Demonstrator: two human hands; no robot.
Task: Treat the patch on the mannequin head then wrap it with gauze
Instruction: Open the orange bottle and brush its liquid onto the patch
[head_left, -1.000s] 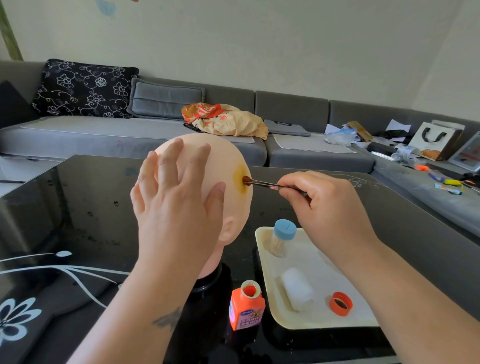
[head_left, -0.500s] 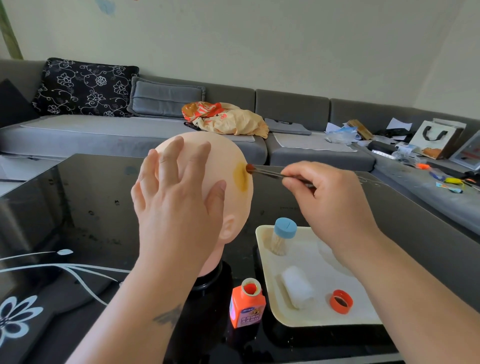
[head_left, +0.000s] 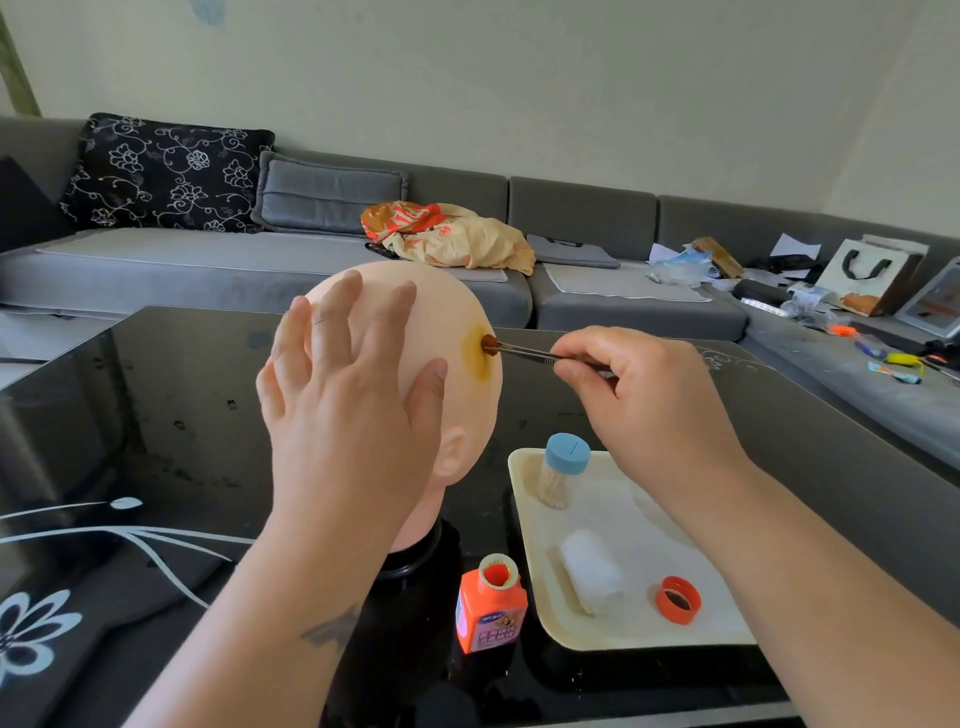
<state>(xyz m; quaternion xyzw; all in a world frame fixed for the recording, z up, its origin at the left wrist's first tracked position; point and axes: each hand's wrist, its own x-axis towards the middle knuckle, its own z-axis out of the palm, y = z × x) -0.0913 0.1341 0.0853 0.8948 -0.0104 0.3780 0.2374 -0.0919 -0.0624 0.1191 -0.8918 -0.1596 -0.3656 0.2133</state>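
A bald, skin-coloured mannequin head (head_left: 457, 312) stands on a black stand in the middle of the table. My left hand (head_left: 348, 410) lies flat on its back with fingers spread. A yellow-brown stained patch (head_left: 475, 358) marks its right side. My right hand (head_left: 644, 400) pinches metal tweezers (head_left: 535, 354) whose tips hold a dark brown swab (head_left: 489, 343) against the patch. A white gauze roll (head_left: 592, 571) lies on the cream tray (head_left: 644, 636). An open orange bottle (head_left: 491, 603) stands left of the tray.
On the tray stand a clear jar with a blue lid (head_left: 563, 467) and an orange cap (head_left: 678, 600). The table is black glass (head_left: 156, 415) with white flower prints. A grey sofa (head_left: 260, 260) with cushions, bags and clutter runs behind and to the right.
The swab rose from the patch's middle to its top, then came back down onto its upper part. My right hand moved with it. My left hand stayed on the head.
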